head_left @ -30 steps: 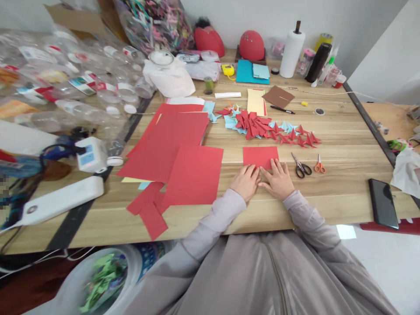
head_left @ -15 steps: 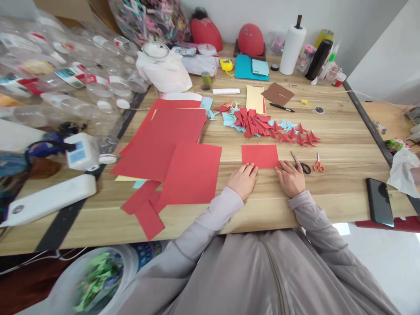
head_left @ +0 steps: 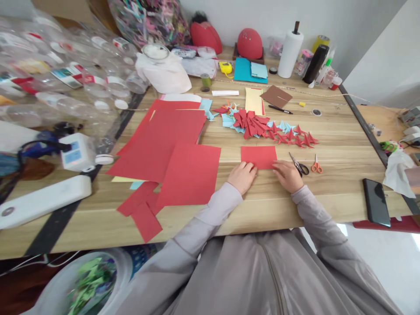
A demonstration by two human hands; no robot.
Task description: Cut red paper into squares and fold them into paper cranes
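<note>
A small red rectangle of paper lies flat on the table in front of me. My left hand is at its lower left corner, fingers bent together over the edge. At the lower right corner my right hand has its fingertips and thumb closed on the paper's edge. Black-handled scissors lie just right of that hand, with orange-handled scissors beyond them. Behind the paper is a pile of folded red paper shapes, mixed with light blue ones.
Large red sheets and red offcuts cover the table's left part. Plastic bottles crowd the far left. A black phone is near the right front edge. A bin with green scraps stands below the table.
My right hand has shifted slightly left, and its fingers have drawn in onto the paper's lower right corner. The left hand has barely moved. The view has shifted a little.
</note>
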